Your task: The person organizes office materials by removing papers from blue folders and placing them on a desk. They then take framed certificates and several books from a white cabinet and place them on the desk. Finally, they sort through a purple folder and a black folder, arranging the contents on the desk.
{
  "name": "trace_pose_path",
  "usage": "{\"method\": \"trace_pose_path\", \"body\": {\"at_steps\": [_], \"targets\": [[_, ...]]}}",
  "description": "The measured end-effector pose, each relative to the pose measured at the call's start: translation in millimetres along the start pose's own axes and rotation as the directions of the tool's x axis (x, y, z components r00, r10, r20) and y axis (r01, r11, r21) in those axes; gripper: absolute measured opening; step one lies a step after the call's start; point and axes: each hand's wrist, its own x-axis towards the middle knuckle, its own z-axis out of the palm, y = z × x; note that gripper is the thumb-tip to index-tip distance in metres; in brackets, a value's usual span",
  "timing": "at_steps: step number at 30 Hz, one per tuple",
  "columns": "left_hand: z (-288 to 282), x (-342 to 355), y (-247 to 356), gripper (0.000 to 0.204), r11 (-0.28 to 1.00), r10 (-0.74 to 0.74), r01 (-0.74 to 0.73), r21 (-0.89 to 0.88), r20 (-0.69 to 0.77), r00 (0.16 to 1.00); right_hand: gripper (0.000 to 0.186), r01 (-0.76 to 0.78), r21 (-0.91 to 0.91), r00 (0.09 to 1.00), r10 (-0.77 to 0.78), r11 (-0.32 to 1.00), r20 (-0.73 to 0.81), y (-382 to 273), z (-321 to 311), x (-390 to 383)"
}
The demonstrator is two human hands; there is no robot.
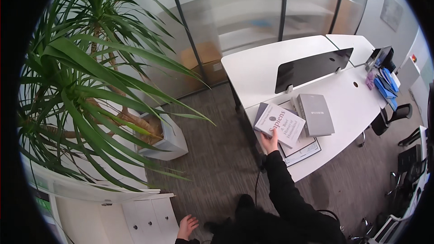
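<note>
My right hand (270, 143) reaches out from a black sleeve and grips the near edge of a white book (280, 124) at the corner of a white desk (357, 104). The white book lies over a dark grey book (261, 110) and a white sheet with a dark border (304, 150). A thick grey book (316, 114) lies just to its right. My left hand (187, 226) hangs low near the bottom edge with fingers spread, holding nothing, beside a white cabinet (147, 214).
A large leafy plant (86, 81) in a white square pot (174, 142) fills the left. A black divider panel (312, 67) stands on the desk. Blue and purple items (382, 83) lie at the desk's far end. Office chairs (393, 115) stand at right; frosted glass wall behind.
</note>
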Motion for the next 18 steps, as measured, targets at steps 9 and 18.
{"method": "trace_pose_path", "body": {"at_steps": [9, 18], "targets": [[44, -6, 30, 0.029, 0.997, 0.062, -0.066, 0.028, 0.131, 0.989, 0.050, -0.438, -0.614, 0.880, 0.454, 0.657, -0.142, -25, 26, -10], [24, -25, 50, 0.029, 0.967, 0.195, -0.221, 0.124, 0.191, 0.962, 0.043, -0.453, -0.876, 0.423, 0.825, -0.167, -0.376, 106, 0, -127]]}}
